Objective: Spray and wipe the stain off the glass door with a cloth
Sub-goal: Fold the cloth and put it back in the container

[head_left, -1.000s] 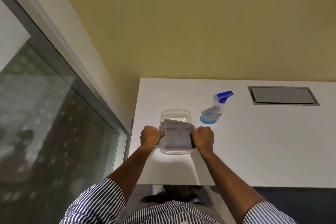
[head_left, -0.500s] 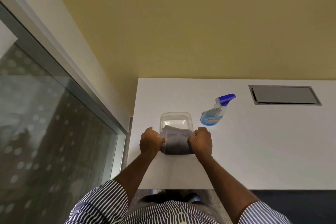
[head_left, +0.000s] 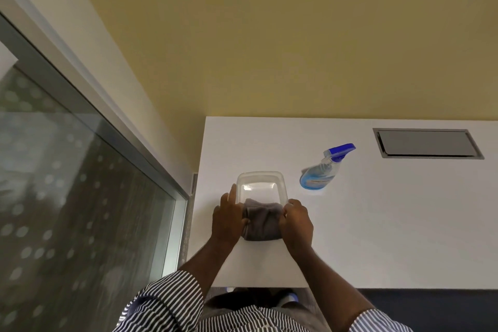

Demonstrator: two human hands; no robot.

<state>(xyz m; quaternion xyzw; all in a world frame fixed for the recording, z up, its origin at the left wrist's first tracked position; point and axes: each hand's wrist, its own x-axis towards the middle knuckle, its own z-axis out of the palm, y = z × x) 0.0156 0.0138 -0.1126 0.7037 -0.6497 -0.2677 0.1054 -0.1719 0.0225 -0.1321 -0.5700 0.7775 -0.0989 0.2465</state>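
Observation:
A grey cloth (head_left: 261, 224) is bunched between my two hands, over the near end of a clear plastic tub (head_left: 260, 179) on the white table (head_left: 390, 224). My left hand (head_left: 227, 219) grips the cloth's left side, with one finger stretched along the tub's rim. My right hand (head_left: 297, 221) grips its right side. A spray bottle (head_left: 322, 171) with blue liquid and a blue trigger head lies on its side to the right of the tub. The glass door (head_left: 70, 210) fills the left, dotted with pale spots.
A grey metal hatch (head_left: 427, 143) is set flush into the table at the far right. A yellow wall (head_left: 269, 48) rises behind the table. The door's metal frame (head_left: 107, 132) runs diagonally beside the table's left edge.
Both hands have drawn the cloth toward me, from spread over the tub to bunched at its near end. The far part of the tub now shows bare.

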